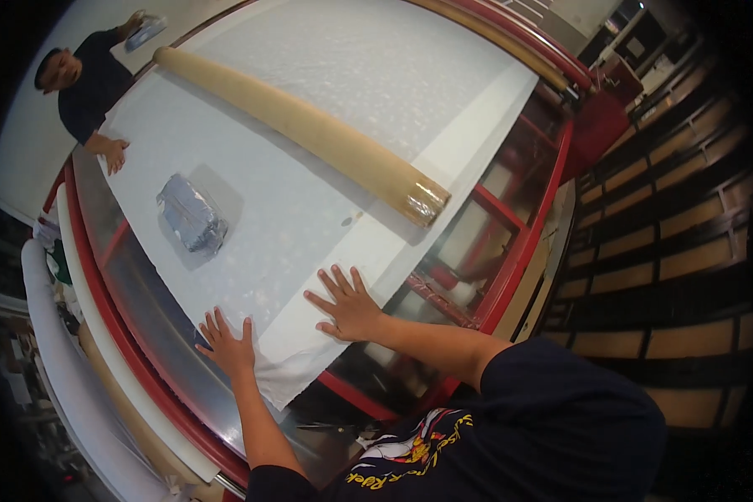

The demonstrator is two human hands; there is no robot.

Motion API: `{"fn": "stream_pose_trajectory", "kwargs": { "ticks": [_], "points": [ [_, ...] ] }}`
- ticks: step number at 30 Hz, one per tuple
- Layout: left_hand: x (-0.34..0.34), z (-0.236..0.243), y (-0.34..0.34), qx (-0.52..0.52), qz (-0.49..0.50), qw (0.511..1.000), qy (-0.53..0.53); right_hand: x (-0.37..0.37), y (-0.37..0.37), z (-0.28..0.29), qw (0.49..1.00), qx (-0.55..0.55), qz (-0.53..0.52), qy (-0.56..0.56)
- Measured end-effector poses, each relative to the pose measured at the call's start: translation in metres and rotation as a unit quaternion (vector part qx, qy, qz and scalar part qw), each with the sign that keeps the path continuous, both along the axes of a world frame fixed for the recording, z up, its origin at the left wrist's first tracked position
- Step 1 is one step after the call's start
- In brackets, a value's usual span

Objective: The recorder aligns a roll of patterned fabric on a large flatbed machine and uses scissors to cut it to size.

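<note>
A thin white sheet (259,209) lies spread over a metal-topped table with a red frame. My left hand (230,345) rests near its close left edge, fingers spread and palm down. To the right of it, my right hand (347,308) presses flat on a brighter white strip of the sheet, fingers apart. Neither holds anything. Beyond my left hand sits a block-shaped package (191,213) in shiny plastic wrap. A long brown cardboard tube (301,125) lies diagonally across the sheet, its close end wrapped in clear film.
At the far left, a co-worker (92,88) touches the sheet with one hand and holds up another wrapped package (146,32). The red frame (519,280) borders the table. White rolls (84,368) lie along the left side. A black slatted structure (661,276) stands at right.
</note>
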State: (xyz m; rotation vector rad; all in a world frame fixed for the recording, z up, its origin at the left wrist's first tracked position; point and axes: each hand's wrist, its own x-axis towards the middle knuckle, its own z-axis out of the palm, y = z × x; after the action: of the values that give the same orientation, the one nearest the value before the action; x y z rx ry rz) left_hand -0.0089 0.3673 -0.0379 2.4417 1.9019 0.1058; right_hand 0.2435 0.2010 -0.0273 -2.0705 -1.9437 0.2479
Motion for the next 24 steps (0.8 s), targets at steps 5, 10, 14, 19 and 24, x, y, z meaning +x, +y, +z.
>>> {"fn": "stream_pose_trajectory", "kwargs": {
  "ticks": [5, 10, 14, 19, 24],
  "points": [
    [0.002, -0.006, 0.004, 0.057, -0.016, 0.998, 0.037, -0.027, -0.028, 0.000, 0.999, 0.023, 0.016, 0.040],
    [0.079, 0.013, -0.027, 0.129, -0.155, 0.974, -0.099, -0.043, -0.048, 0.000, 0.999, -0.002, 0.030, 0.011],
    [0.098, -0.002, -0.064, 0.032, -0.193, 0.979, -0.053, -0.066, -0.066, 0.009, 0.997, -0.044, 0.058, 0.016],
    [0.080, -0.010, -0.079, 0.012, -0.201, 0.978, -0.054, -0.065, -0.089, 0.019, 0.992, -0.084, 0.091, 0.022],
    [0.052, -0.018, -0.094, 0.005, -0.171, 0.985, -0.026, -0.047, -0.154, 0.008, 0.988, -0.059, 0.131, 0.060]
  ]
}}
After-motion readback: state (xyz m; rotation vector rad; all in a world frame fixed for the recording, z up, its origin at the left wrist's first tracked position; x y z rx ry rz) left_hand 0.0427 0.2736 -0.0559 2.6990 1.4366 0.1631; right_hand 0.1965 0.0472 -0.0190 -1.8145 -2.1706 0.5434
